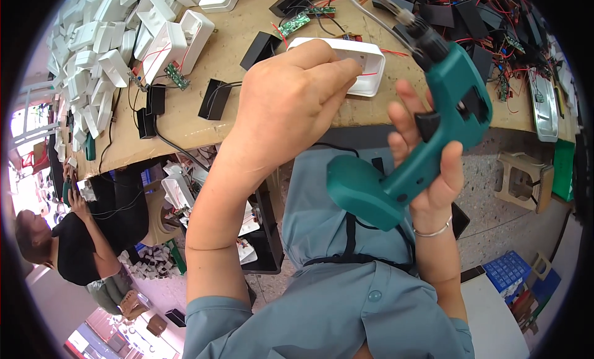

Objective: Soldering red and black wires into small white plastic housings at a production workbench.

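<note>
My right hand (440, 189) holds a green cordless drill (458, 81) by its handle, with the index and other fingers near the black trigger. The drill's black chuck (428, 42) points up and left over the table, and its wide battery base (359, 186) hangs over my lap. My left hand (291, 87) is closed in a pinch above a white plastic housing (370, 81). What its fingertips hold, if anything, is hidden. Part of the housing lies behind that hand; thin red wires run inside it and out at its right end.
White housings (93, 56) are heaped at the table's left. Black boxes (215, 99), green circuit boards (291, 25) and wires lie nearer. Black parts and red wires (495, 43) cover the right side, by a metal tray (543, 105). A co-worker (80, 235) sits at left.
</note>
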`<state>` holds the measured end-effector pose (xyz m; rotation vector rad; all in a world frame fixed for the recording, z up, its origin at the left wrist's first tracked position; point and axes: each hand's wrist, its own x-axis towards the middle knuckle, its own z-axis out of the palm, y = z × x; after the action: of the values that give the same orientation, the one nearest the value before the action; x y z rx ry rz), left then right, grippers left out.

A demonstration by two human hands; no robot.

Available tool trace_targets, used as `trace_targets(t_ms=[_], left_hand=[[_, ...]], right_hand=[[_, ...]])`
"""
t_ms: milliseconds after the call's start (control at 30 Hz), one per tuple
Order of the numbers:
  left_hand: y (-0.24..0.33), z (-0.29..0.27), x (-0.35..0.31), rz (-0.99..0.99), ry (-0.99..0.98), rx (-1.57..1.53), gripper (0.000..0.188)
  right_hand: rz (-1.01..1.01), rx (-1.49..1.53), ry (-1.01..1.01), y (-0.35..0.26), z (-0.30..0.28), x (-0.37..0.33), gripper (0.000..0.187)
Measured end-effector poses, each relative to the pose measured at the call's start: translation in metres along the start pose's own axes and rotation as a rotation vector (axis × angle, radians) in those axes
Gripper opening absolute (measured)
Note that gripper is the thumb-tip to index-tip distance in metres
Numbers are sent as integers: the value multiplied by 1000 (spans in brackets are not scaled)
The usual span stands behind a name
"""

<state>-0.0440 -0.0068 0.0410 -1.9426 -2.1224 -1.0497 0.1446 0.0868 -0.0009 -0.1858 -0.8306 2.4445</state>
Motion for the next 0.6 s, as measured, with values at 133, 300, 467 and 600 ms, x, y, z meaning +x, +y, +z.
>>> trace_targets(t_ms=[133, 300, 467, 600], left_hand=[[-4, 0, 0, -13, 42, -78, 12], [-4, 3, 0, -21, 47, -43, 15], [-3, 17, 2, 88, 129, 16, 14], [-1, 21, -1, 120, 244, 124, 13]], right_hand=[[-7, -33, 17, 10, 6, 18, 73], [-49, -92, 123, 5, 11, 28, 75], [-63, -157, 125, -2, 5, 30, 75], [-36, -380, 37, -18, -3, 14, 78]])
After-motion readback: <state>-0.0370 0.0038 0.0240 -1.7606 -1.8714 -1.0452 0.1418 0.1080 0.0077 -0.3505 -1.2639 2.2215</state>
